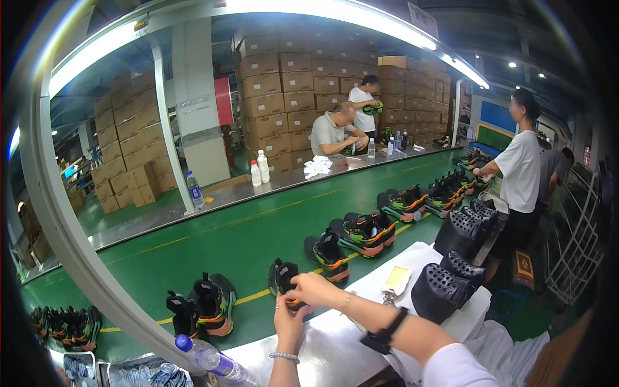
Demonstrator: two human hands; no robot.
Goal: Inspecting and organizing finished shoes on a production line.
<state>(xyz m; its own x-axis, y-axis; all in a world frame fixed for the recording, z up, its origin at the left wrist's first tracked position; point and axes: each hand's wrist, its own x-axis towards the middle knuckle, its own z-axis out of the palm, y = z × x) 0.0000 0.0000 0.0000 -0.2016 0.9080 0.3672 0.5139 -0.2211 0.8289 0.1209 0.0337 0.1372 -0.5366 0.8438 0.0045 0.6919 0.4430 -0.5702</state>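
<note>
From here I see the left hand (289, 320) and right hand (318, 290), fingers half-curled, meeting at a black shoe (282, 272) on the green surface (245, 248); whether either grips it, I cannot tell. Beyond stand white bottles (263, 168), then stacked boxes (265, 105).

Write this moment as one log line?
left hand: at black shoe; right hand: at same shoe; shoe: on green surface; left of hands: blue-capped bottle

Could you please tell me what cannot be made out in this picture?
All in the head view:
- Black shoe at the hands: partly covered by the right hand and left hand.
- Exact grip: hidden by the hands themselves.
- Leftmost tray: cut off by the lower edge.
- Farthest shoes: too small for detail.
</note>
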